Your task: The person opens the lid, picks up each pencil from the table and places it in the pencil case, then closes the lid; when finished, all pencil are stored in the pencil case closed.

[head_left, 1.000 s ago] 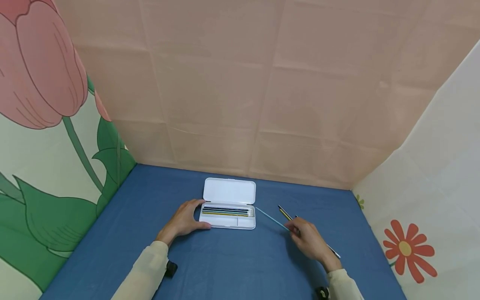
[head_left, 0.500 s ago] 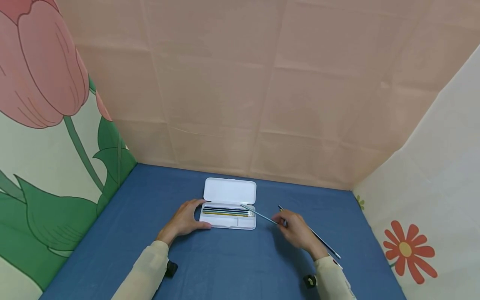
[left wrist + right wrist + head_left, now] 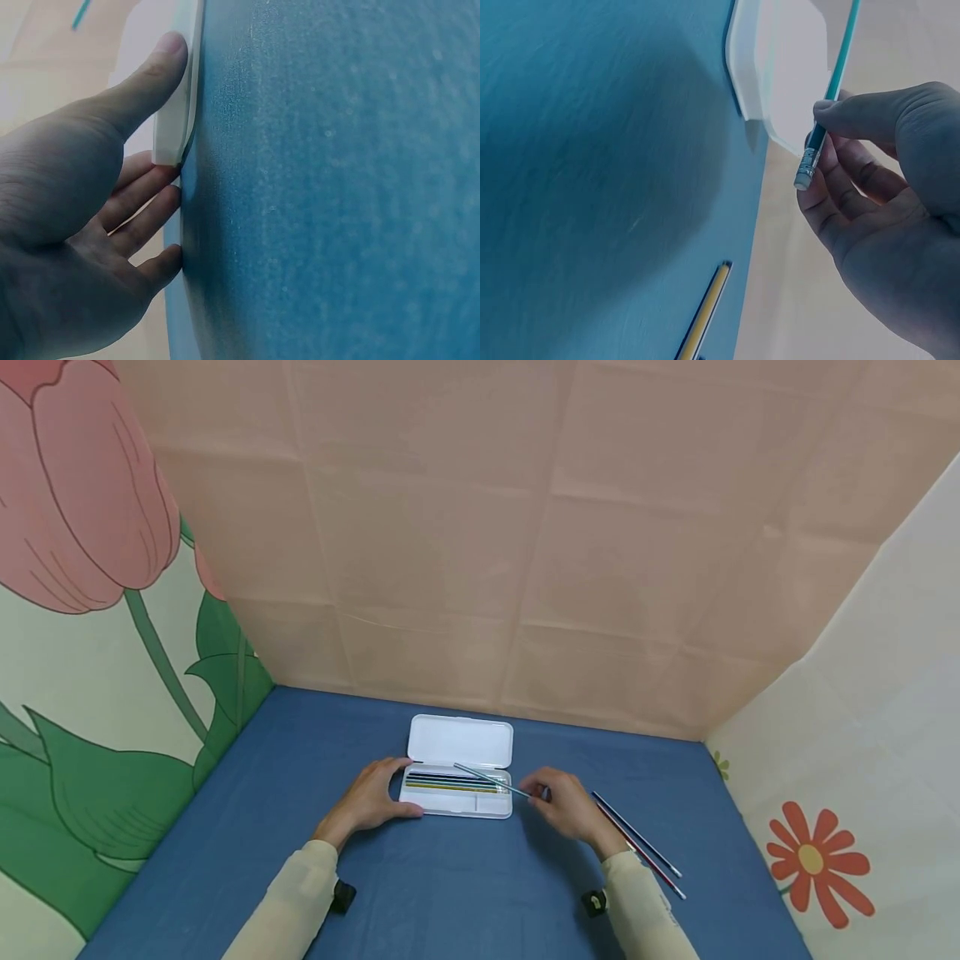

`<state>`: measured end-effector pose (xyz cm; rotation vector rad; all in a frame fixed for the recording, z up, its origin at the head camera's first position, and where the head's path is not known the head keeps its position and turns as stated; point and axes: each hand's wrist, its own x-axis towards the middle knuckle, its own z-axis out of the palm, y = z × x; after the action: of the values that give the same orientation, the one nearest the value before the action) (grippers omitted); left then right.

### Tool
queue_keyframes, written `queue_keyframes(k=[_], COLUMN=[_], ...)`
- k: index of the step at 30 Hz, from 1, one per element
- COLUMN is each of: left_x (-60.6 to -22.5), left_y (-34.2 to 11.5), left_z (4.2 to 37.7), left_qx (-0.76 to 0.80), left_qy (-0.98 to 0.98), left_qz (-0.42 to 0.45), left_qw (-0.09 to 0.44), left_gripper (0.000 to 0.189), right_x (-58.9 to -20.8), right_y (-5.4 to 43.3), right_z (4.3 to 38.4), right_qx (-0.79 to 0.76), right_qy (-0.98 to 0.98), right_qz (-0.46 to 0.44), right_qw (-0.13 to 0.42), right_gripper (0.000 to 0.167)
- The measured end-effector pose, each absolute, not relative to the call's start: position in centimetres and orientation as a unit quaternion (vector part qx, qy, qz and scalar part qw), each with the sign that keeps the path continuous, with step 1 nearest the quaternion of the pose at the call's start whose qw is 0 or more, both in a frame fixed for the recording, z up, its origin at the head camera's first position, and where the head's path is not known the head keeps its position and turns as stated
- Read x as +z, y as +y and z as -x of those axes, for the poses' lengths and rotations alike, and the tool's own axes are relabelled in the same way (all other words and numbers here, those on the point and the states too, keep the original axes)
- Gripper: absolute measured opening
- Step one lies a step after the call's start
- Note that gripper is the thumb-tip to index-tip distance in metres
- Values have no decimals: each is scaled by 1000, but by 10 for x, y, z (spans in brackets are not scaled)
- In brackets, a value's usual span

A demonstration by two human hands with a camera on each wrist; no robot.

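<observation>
Overall, I count one white pencil case (image 3: 438, 805), open, near the far edge of the table (image 3: 450, 893), and one teal pencil (image 3: 841, 64) in hand. Towards the right edge lie two pencils in the head view, one navy (image 3: 637, 834) and one red (image 3: 643, 853). Inside the case I find a row of pencils (image 3: 431, 787), too small for me to count reliably.

My left hand (image 3: 367, 797) grips the left end of the case, thumb at the near corner, index finger at the far one. My right hand (image 3: 564, 806) pinches the teal pencil near its eraser end between thumb and fingers; the shaft slants over the case, contact unconfirmed.

The right wrist view alone shows me the metal collar and pale eraser, plus a yellow pencil (image 3: 707, 311) on the table. Only the left wrist view shows the thumb lying along the case wall, with the other fingers extended beyond its end.
</observation>
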<state>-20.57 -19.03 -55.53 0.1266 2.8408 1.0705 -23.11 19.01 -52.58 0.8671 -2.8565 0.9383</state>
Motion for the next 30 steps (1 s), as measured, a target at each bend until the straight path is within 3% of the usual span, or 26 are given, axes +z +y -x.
queue_keyframes(k=[30], left_x=[-554], left_y=[-189], left_z=[204], left_qx=[355], left_qy=[933], left_qz=[-52], left_qw=[43], left_gripper=[97], right_x=[-532], right_y=[124], right_z=[261], right_qx=[279], right_qy=[-903], right_qz=[-320], right_qw=[-66], right_gripper=[25])
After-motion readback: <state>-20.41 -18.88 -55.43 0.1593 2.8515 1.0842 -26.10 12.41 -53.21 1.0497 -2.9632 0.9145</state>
